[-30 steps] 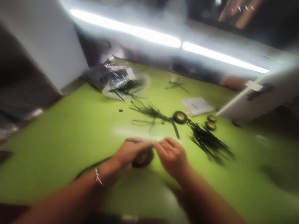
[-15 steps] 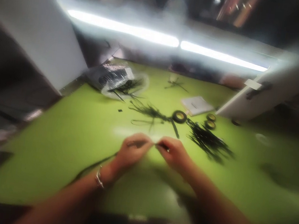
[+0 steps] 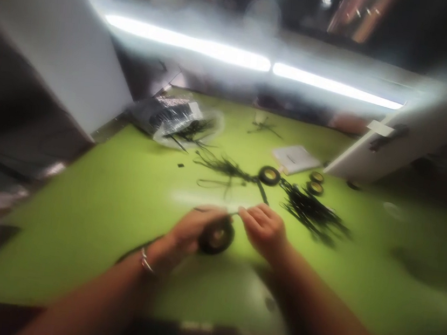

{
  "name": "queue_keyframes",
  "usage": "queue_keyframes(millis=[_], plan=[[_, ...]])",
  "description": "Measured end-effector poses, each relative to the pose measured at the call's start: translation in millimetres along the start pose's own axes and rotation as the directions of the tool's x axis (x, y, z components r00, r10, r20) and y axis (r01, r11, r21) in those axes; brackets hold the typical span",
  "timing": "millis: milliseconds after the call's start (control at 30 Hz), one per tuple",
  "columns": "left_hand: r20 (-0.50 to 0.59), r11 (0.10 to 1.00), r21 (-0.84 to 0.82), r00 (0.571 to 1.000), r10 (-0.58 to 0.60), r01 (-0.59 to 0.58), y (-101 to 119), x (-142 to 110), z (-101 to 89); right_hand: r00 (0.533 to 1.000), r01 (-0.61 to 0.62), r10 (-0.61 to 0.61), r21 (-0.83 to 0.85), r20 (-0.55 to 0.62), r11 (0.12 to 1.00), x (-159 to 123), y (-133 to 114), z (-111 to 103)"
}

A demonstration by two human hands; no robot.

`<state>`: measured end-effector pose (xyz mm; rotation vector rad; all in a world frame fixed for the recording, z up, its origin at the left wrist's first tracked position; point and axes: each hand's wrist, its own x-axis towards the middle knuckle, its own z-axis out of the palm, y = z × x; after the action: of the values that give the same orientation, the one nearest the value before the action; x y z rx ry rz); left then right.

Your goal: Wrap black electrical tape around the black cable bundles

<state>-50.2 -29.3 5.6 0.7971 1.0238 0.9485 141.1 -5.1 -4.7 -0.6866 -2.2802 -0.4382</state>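
Note:
In the head view my left hand (image 3: 189, 231) is closed around a roll of black tape (image 3: 216, 235), its round side turned toward me. A thin dark strand (image 3: 233, 213) runs from the top of that hand to the fingertips of my right hand (image 3: 264, 228), which are pinched on its end. Whether the strand is tape or cable I cannot tell. A black cable (image 3: 138, 249) trails from under my left wrist toward the lower left. Both hands are held over the green table (image 3: 91, 216).
Behind my hands lie a bundle of black cables (image 3: 313, 211), looser cables (image 3: 224, 165) and another black tape roll (image 3: 269, 176). Two small rolls (image 3: 315, 188) sit to the right. A clear plastic bag (image 3: 176, 121) and a white flat packet (image 3: 295, 159) lie further back.
The tape roll now shows in my left hand, where it was not visible before. My hands have moved slightly apart, with the strand stretched between them.

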Motion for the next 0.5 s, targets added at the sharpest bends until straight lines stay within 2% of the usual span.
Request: queue_keyframes(millis=[100,167,233,300,367,433,467,500], plan=[[-0.033,0.998,0.056,0.999,0.023,-0.021,-1,-1,0.3,0.998,-0.032,0.028,0.069,0.056,0.997,0,5,1],[-0.06,0.991,0.118,0.996,0.073,-0.066,-2,-1,0.6,0.988,-0.127,0.109,0.17,0.112,0.977,3,4,-1],[-0.066,0.961,0.223,0.981,0.182,-0.164,-5,0,0.4,0.966,-0.23,0.184,0.273,0.183,0.934,7,1,-3],[-0.034,0.87,0.38,0.935,0.352,-0.314,-7,1,-0.4,0.94,-0.282,0.2,0.301,0.277,0.911,10,-4,-3],[0.018,0.728,0.518,0.856,0.517,-0.45,-10,2,-1.5,0.914,-0.29,0.185,0.261,0.362,0.921,10,-7,-1],[0.073,0.623,0.58,0.795,0.602,-0.525,-11,2,-1.9,0.897,-0.303,0.188,0.247,0.4,0.92,9,-9,-1],[0.081,0.615,0.581,0.79,0.607,-0.532,-11,2,-1.5,0.897,-0.32,0.202,0.263,0.394,0.91,9,-9,-2],[0.074,0.645,0.563,0.809,0.583,-0.516,-10,1,-0.8,0.901,-0.335,0.216,0.289,0.375,0.897,10,-8,-3]])
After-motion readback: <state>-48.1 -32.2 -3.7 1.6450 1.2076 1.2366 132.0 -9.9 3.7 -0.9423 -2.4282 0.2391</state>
